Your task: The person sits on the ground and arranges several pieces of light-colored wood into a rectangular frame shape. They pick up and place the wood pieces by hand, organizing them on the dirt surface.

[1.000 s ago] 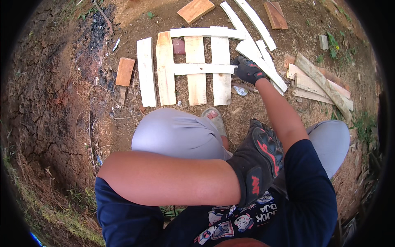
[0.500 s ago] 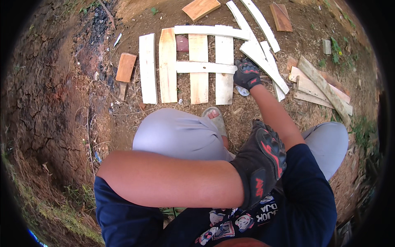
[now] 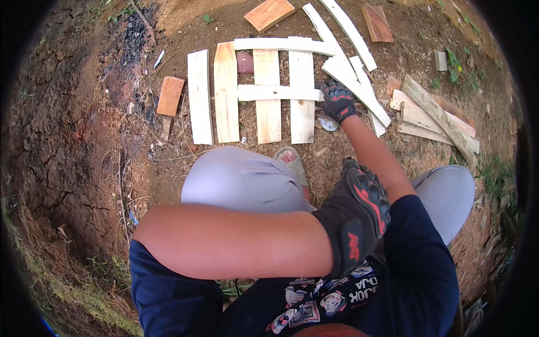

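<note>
My right hand (image 3: 337, 101), in a black glove with red trim, is closed at the right end of a short pale slat (image 3: 264, 93). That slat lies crosswise over two upright boards, a light brown board (image 3: 268, 118) and a paler board (image 3: 302, 121); its left end meets the edge of a tan board (image 3: 226, 95). Higher up, a second slat (image 3: 281, 45) crosses near the board tops. A whitish board (image 3: 199, 101) lies apart at the left. My left hand (image 3: 356, 216), gloved alike, is bent across my body beside my right arm, knuckles curled; whatever is under its fingers is hidden.
Long pale strips (image 3: 353, 84) lie crossed right of the boards. Farther right is a pile of rough planks (image 3: 435, 126). Wood blocks lie around: one at the back (image 3: 269, 15), one at the back right (image 3: 377, 23), one at the left (image 3: 170, 95). My foot (image 3: 292, 160) is just below the boards.
My right hand has shifted slightly right relative to the boards, and a little more of the slat's end shows. My left hand stays almost in place. The whole view has drifted slightly.
</note>
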`<state>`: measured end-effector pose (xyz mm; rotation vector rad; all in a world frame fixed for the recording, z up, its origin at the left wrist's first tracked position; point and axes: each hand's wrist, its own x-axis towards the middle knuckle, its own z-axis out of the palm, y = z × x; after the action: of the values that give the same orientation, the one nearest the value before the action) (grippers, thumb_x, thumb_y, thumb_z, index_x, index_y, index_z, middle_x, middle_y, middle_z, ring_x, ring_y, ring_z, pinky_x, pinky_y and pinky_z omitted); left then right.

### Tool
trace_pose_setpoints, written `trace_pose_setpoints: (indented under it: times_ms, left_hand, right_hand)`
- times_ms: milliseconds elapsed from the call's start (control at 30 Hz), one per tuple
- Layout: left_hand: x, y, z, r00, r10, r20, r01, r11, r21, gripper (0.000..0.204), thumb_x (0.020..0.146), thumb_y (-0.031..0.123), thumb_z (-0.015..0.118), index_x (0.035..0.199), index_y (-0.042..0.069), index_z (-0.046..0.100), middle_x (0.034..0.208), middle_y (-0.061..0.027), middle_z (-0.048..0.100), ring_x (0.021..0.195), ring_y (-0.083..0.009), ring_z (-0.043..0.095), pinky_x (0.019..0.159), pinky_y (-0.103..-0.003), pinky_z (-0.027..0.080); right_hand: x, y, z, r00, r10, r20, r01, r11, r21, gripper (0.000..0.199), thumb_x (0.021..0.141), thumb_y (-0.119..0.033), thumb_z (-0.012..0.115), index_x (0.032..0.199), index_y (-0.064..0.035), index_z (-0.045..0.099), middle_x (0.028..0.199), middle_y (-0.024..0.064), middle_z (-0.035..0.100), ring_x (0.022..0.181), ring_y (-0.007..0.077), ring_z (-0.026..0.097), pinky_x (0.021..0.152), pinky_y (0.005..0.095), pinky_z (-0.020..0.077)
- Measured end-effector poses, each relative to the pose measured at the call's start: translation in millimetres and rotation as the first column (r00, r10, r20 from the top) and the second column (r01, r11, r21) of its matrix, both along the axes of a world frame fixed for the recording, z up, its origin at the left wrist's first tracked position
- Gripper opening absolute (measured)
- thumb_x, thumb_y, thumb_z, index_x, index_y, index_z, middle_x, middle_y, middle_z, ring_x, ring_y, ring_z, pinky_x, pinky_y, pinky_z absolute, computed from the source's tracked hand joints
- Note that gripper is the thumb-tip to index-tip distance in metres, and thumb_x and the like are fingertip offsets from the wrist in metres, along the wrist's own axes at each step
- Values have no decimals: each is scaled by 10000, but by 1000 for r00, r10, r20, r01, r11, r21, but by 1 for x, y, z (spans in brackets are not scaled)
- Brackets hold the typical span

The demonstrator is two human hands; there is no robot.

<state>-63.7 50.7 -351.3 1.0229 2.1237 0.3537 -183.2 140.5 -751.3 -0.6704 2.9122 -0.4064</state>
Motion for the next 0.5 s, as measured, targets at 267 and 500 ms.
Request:
trace_pose_setpoints:
  times_ms: [267,500]
  left_hand:
    - [-17,-1,-6,999,-40,-13,39,998,-56,393,812,289,740,1143,81,777,1084,-109,750,1053,-307,714,868,-515,539]
    - [-20,-7,-14,992,18,-121,-15,1000,25,364,791,283,747,1095,85,771,1028,-101,753,1002,-303,728,833,-500,537]
  right_hand:
    - [-4,5,11,975,-53,215,68,996,-65,566,870,-488,806,1322,-161,713,1346,150,699,1244,342,675,1051,505,546]
    - [-15,18,25,887,-71,456,137,984,-113,602,869,-444,829,1423,-253,692,1399,109,712,1284,323,675,1103,461,534]
